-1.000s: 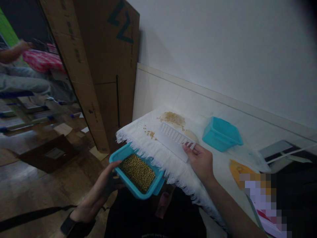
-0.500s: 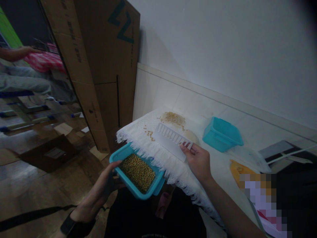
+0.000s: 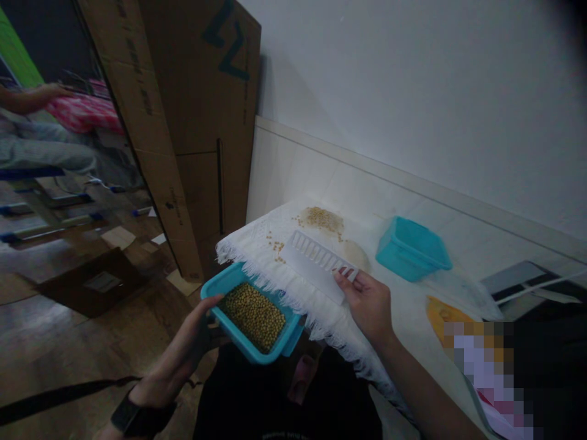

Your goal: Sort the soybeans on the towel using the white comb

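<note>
My left hand (image 3: 202, 324) grips the near-left rim of a blue plastic bin (image 3: 247, 349), thumb over the edge. Inside the bin lie many yellowish beans (image 3: 254, 311), perhaps soybeans. The bin is held just below the fringed edge of a white cloth (image 3: 270, 229). My right hand (image 3: 369, 302) is closed on the right end of a white slotted plastic strip (image 3: 307, 263), which lies over the cloth near its front edge. Past the strip is a pile of pale beans (image 3: 321, 219), with a few loose beans (image 3: 277, 247) left of the strip.
A second blue bin (image 3: 413, 247) stands on the white table to the right. Farther right are an orange packet (image 3: 452, 311) and a grey flat object (image 3: 513, 278). A tall cardboard box (image 3: 202, 110) rises at the left. Beyond it, another person's arm (image 3: 32, 98) shows.
The white strip has shifted slightly down, toward the cloth's front edge, with my right hand. The bin in my left hand has moved a little up and left.
</note>
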{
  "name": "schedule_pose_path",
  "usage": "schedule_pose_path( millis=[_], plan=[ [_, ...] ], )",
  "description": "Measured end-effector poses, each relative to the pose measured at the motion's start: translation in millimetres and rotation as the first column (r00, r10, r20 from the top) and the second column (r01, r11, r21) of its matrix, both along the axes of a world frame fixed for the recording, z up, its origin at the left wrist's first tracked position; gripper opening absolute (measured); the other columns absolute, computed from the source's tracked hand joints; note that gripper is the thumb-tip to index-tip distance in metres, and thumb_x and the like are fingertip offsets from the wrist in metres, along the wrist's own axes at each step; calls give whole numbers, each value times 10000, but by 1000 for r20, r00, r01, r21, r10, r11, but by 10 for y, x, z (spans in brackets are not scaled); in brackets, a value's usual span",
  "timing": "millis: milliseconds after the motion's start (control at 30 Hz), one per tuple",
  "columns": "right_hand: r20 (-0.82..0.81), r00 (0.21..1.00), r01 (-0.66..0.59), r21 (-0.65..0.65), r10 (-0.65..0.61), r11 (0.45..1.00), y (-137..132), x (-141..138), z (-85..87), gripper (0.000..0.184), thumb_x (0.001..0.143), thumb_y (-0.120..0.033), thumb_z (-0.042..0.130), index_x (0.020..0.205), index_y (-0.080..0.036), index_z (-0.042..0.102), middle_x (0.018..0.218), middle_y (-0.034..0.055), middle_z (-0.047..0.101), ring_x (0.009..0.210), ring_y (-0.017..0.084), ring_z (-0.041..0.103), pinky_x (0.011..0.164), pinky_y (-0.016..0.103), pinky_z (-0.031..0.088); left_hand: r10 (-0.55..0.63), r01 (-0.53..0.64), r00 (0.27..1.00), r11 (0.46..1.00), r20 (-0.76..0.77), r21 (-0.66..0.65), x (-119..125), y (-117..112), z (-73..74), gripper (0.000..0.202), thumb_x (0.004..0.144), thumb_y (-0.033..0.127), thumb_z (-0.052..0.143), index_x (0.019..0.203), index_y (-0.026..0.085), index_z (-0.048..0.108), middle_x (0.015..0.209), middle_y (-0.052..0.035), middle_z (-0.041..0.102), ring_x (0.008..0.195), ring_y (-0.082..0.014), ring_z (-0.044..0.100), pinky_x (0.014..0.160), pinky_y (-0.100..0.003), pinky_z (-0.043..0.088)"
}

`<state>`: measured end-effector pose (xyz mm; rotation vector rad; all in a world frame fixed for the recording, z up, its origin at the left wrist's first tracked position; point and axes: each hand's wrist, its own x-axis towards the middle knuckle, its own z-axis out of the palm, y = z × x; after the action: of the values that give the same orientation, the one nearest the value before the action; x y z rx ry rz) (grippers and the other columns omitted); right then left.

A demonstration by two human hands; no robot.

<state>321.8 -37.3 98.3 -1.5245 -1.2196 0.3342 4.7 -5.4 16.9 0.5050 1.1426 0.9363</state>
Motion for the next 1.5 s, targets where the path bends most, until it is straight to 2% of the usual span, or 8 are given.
schedule_pose_path(
  millis=[133,267,433,567,633,833,1133,1500],
  plan=[
    [-20,999,-46,0,46,999,72,-22,-54,390,847,-560,796,904,-182,871,944,96,875,824,312,835,732,381,660,45,-45,999,998,-6,-32,-17,33,-29,428,791,516,866,1059,207,742,920,-68,783,756,-268,783,653,-380,666],
    [7,997,-74,4,74,997,121,-38,-76,349,861,-529,779,828,-188,848,838,77,858,761,288,812,702,362,635,69,-70,997,997,-24,-43,-31,59,-80,487,743,547,884,1064,203,760,947,-86,801,761,-270,771,649,-383,654],
    [26,991,-134,-24,135,991,81,-46,-54,326,873,-503,781,815,-188,845,799,70,846,718,269,801,632,320,608,60,-62,998,996,-34,-57,-38,65,-87,480,744,565,871,1041,203,761,886,-89,806,715,-269,764,658,-394,652],
    [-33,972,-233,-63,232,970,25,-66,-25,339,868,-519,808,861,-184,863,879,94,865,776,290,826,665,337,644,68,-68,998,997,-14,-38,-38,68,-74,439,766,538,866,1035,210,752,890,-83,812,726,-259,768,647,-376,654],
    [-55,978,-205,-42,203,978,30,-78,-3,359,852,-537,818,870,-182,868,902,105,869,793,303,834,691,359,661,79,-80,997,995,-17,-54,-38,72,-75,433,761,532,868,1028,213,748,862,-74,804,710,-260,767,631,-374,654],
    [-22,1000,20,68,-19,997,193,-56,45,458,822,-599,812,965,-168,876,980,136,873,900,356,850,787,437,692,75,-75,997,996,-19,-40,-38,66,-74,452,761,531,877,1061,214,759,885,-80,814,699,-262,772,646,-391,666],
    [-5,999,36,11,-36,999,217,-18,-28,412,847,-551,773,974,-173,874,971,112,876,887,350,854,791,435,689,56,-56,998,997,-9,-45,-34,53,-33,379,811,514,848,1021,213,756,921,-80,816,757,-272,794,660,-377,664],
    [-39,999,36,23,-35,999,132,-113,6,495,811,-645,814,949,-174,870,988,133,873,906,365,854,789,443,703,44,-44,999,998,-3,-36,-55,51,-19,506,774,534,873,1133,202,743,1038,-109,816,800,-283,798,687,-389,651]
  ],
)
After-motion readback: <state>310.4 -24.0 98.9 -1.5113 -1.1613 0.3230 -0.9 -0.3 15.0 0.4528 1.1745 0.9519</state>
